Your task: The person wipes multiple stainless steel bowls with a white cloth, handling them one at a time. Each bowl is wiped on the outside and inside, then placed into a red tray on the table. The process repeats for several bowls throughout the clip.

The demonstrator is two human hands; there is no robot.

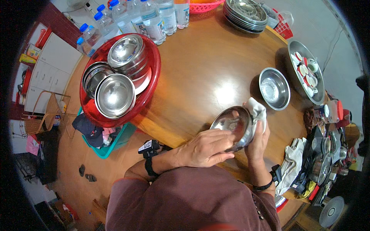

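Note:
A shiny stainless steel bowl (234,121) is tilted up in front of my chest, over the near edge of the wooden table. My left hand (206,147) grips its near rim, fingers reaching over the inside and thumb on the outer side. On the bowl's right, my right hand (259,141) presses a bunched white cloth (256,109) against the outer wall and rim. Part of the bowl's underside is hidden by my hands. Just beyond them, another steel bowl (274,89) stands upright on the table.
A red round tray (154,69) with stacked steel bowls (115,95) overhangs the table's left edge. Bottles with blue caps (153,24) and stacked steel plates (245,14) stand at the back. On the right are a metal basin (294,49) of small cups and a pale cloth (292,161).

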